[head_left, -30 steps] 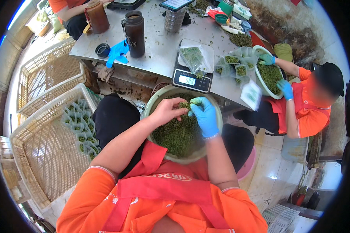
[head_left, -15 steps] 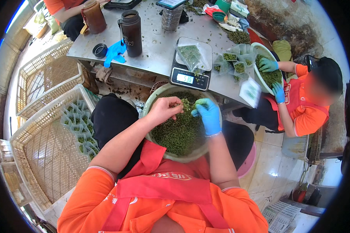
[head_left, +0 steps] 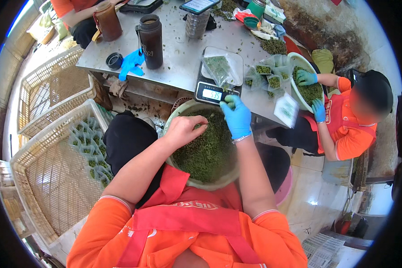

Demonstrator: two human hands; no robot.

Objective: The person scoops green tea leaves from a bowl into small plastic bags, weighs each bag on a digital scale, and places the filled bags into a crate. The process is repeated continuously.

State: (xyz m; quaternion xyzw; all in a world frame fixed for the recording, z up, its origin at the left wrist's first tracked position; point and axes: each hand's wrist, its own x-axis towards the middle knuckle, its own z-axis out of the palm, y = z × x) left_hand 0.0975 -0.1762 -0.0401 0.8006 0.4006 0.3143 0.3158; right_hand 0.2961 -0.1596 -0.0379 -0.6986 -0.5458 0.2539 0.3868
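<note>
A round pale basin (head_left: 231, 177) full of small green berries (head_left: 204, 156), like green peppercorns, stands between my knees. Bare and with bent fingers, my left hand (head_left: 186, 130) is over the basin's left side; thumb and fingertips come close together, and what they hold is hidden. In a blue glove, my right hand (head_left: 236, 117) is at the basin's far right rim, its curled fingertips in front of the scale's display. Whatever those fingers pinch is too small to make out. On the digital scale (head_left: 202, 77) lies a clear plastic bag (head_left: 219, 68) with green berries in it.
Several filled bags (head_left: 272, 71) stand on the metal table (head_left: 178, 58), right of the scale. A dark bottle (head_left: 151, 42) and blue glove (head_left: 131, 62) lie farther left. A crate (head_left: 53, 187) with bagged berries is at my left. A co-worker (head_left: 344, 116) handles another basin (head_left: 295, 91).
My right hand has moved up and away from the berries toward the scale's front. My left hand has shifted slightly left and down, still over the basin.
</note>
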